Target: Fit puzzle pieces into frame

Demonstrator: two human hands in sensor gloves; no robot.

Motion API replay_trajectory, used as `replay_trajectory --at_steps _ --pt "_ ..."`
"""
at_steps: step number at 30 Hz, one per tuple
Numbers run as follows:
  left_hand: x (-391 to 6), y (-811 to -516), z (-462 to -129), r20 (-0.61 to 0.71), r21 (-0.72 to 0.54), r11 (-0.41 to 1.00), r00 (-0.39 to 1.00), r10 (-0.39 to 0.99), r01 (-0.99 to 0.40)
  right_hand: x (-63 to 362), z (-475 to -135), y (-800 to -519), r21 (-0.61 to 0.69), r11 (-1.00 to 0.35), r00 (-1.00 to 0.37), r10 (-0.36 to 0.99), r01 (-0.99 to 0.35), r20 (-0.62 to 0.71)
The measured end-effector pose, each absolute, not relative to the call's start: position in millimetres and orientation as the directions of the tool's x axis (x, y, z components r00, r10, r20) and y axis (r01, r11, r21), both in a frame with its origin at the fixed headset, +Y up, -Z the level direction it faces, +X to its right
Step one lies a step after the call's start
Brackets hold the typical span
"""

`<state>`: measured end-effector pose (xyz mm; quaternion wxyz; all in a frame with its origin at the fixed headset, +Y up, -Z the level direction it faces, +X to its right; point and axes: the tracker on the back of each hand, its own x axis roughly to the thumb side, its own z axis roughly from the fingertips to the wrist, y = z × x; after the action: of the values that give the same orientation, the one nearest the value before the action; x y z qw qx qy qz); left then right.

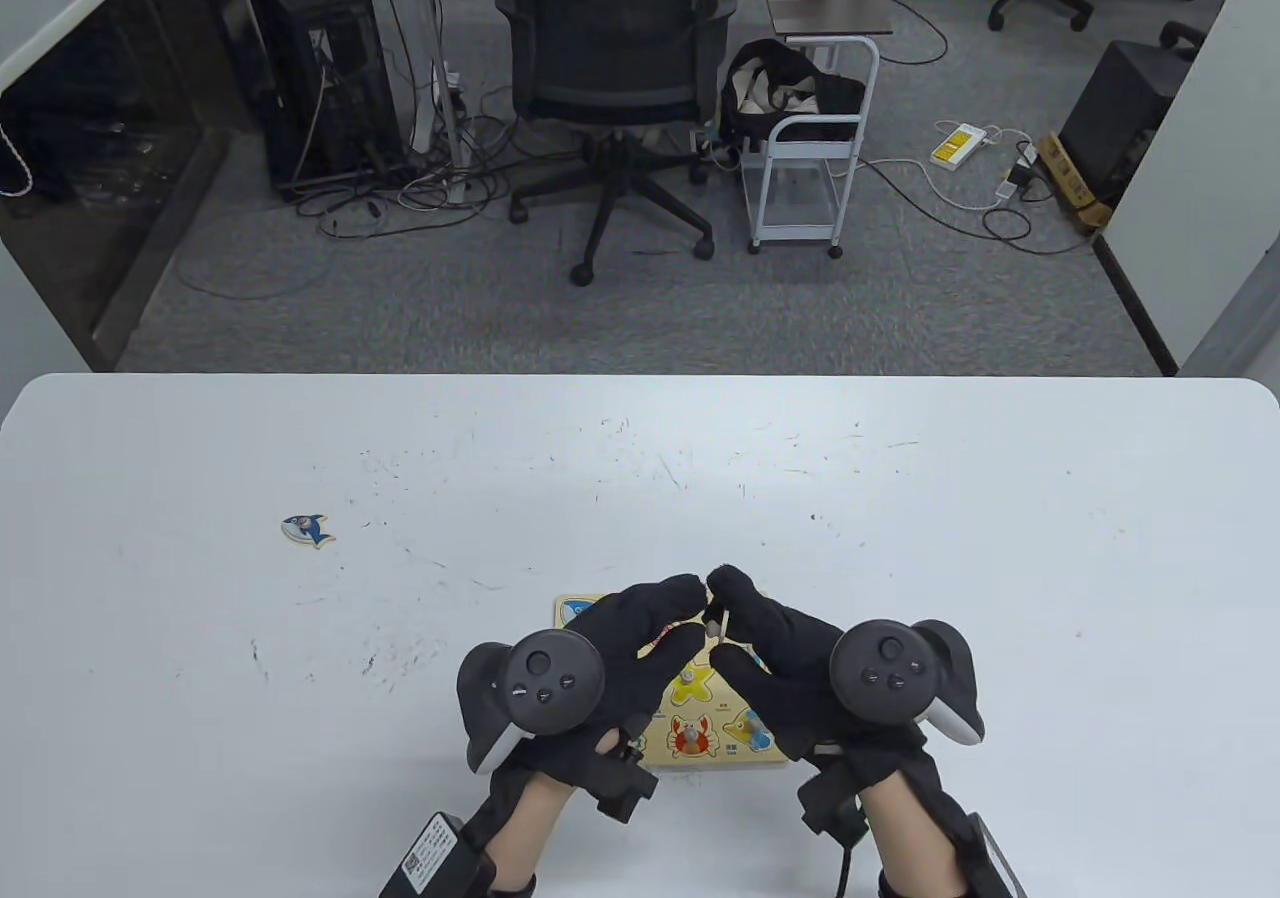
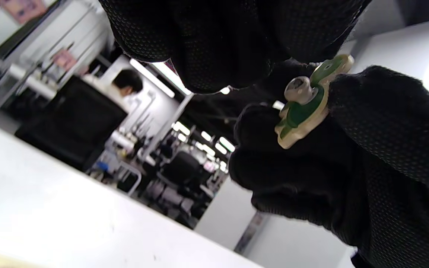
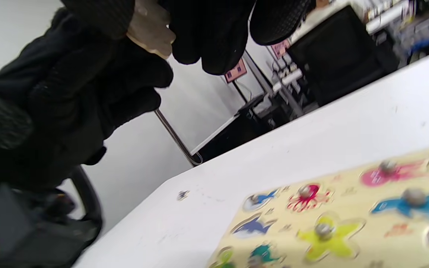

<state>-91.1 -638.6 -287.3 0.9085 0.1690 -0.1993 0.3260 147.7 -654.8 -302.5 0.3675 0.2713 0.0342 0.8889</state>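
Note:
The wooden puzzle frame (image 1: pixel 655 733) lies at the table's near edge, mostly under my hands; it also shows in the right wrist view (image 3: pixel 371 249) with several sea-animal pieces seated. My left hand (image 1: pixel 680 603) and right hand (image 1: pixel 735 590) meet fingertip to fingertip above the frame. Between them they pinch a small green piece with a knob (image 2: pixel 305 102), held in the air. Its pale underside (image 3: pixel 149 28) shows in the right wrist view, and its knob (image 1: pixel 718 626) in the table view. A blue shark piece (image 1: pixel 307 530) lies loose on the table, far left of the frame.
The white table (image 1: pixel 900 538) reaches to its far edge, with an office chair (image 1: pixel 610 58) and a small cart (image 1: pixel 800 168) on the floor beyond. Nothing but the shark piece lies near the frame.

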Motion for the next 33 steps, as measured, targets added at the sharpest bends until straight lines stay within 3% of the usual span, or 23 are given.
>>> replay_trajectory --at_steps 4,11,22,33 --pt "-87.3 -632.3 -278.8 0.498 0.278 0.767 0.769 0.4 -0.579 152.0 -311.2 -663.0 0.4 -0.589 -0.436 0.8 -0.702 0.412" --pt "-80.9 -631.4 -274.5 0.543 0.265 0.782 0.758 0.362 -0.563 155.2 -321.2 -675.4 0.576 -0.386 -0.244 0.919 -0.721 0.311" --pt "-73.2 -635.8 -273.0 0.534 0.285 0.807 0.785 0.314 -0.517 153.8 -323.8 -680.9 0.624 -0.275 -0.155 0.958 -0.732 0.24" --pt "-72.2 -640.6 -273.3 0.513 0.282 0.777 0.773 0.373 -0.563 150.7 -323.6 -683.0 0.667 -0.22 -0.142 0.975 -0.712 0.17"
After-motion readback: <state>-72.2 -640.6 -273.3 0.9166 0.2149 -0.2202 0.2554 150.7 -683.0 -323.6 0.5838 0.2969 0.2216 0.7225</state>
